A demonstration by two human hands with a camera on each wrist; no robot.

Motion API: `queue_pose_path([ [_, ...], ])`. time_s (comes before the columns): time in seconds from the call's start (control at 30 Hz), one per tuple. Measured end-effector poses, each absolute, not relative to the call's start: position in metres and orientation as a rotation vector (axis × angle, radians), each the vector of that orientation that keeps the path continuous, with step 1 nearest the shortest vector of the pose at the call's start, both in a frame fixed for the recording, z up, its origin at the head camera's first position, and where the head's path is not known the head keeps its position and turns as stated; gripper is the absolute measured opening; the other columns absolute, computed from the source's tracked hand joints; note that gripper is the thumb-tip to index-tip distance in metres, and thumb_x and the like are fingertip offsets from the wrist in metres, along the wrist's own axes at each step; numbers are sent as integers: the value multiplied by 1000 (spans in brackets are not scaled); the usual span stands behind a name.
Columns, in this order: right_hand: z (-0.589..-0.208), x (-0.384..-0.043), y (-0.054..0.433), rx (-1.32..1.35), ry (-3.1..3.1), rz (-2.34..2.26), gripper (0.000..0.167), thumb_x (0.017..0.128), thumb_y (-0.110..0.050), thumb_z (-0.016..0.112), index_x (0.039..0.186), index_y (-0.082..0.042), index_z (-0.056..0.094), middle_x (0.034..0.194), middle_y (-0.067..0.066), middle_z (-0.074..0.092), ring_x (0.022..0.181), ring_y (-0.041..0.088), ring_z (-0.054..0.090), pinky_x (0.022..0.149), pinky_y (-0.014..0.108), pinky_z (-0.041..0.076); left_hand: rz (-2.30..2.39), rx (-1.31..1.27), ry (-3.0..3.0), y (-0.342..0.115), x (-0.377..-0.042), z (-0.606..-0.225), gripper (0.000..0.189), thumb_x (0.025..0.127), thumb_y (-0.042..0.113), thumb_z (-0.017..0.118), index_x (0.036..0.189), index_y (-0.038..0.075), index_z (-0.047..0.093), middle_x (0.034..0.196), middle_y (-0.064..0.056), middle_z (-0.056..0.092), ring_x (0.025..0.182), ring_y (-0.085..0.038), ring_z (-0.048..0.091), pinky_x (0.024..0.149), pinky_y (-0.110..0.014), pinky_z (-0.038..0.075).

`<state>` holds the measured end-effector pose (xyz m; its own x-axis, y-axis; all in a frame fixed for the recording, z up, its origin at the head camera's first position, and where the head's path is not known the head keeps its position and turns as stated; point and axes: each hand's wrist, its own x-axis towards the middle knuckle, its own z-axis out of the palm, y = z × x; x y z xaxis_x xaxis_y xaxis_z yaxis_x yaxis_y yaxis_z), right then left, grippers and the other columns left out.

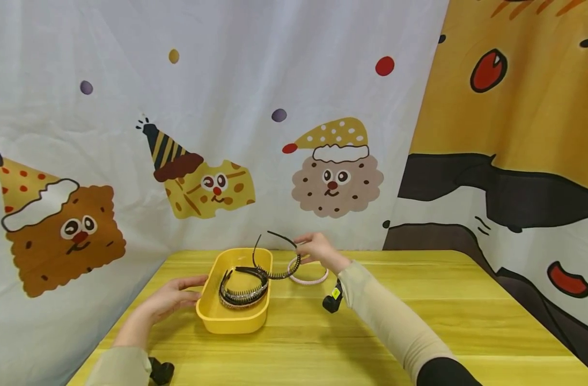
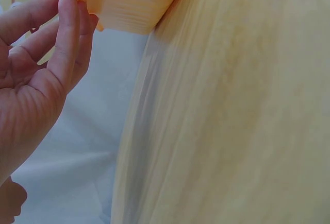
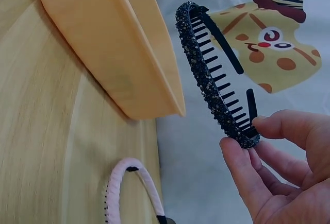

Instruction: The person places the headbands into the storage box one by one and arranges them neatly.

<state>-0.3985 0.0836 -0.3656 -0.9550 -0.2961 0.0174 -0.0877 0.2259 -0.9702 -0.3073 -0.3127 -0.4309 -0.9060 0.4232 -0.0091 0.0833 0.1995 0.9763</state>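
In the head view, a yellow plastic basket (image 1: 233,326) stands on the table with several dark toothed headbands (image 1: 245,297) inside. My left hand (image 1: 175,297) is at its left side, and in the left wrist view the fairly straight fingertips (image 2: 68,0) touch the basket's outside near the rim. Right of the basket, my right hand (image 1: 319,249) pinches a black headband (image 3: 201,74) between thumb and fingers, above the table. That headband has a glittery beaded band and inner comb teeth. A pink headband (image 1: 309,282) lies on the table below the right hand.
The yellow wood-grain table (image 1: 419,321) reaches back to a hanging white cloth (image 1: 255,53) printed with cartoon food characters. A dark wrist device (image 1: 332,301) hangs under the right wrist, and another (image 1: 161,371) is by the left wrist.
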Motion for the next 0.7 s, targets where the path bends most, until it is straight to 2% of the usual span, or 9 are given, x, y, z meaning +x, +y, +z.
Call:
queue_pose_path([
  [0.23, -366, -400, 76, -384, 2330, -1782, 35, 86, 1, 65, 121, 7, 63, 119, 25, 59, 85, 24, 63, 78, 43, 57, 1760, 488, 2207, -312, -307, -430, 65, 97, 9, 59, 147, -14, 24, 151, -34, 22, 121, -30, 53, 94, -35, 50],
  [0.5, -367, -401, 71, -401, 2317, -1784, 36, 87, 2, 65, 122, 8, 63, 108, 20, 64, 81, 23, 65, 86, 52, 53, 1761, 471, 2219, -312, -307, -430, 65, 97, 9, 59, 147, -14, 24, 151, -34, 23, 120, -30, 54, 93, -36, 51],
  [0.7, -367, -399, 66, -445, 2306, -1778, 36, 87, 2, 63, 122, 10, 62, 111, 24, 63, 90, 31, 66, 76, 42, 58, 1760, 470, 2217, -311, -306, -429, 65, 97, 9, 58, 147, -14, 24, 150, -34, 23, 122, -33, 53, 94, -38, 50],
])
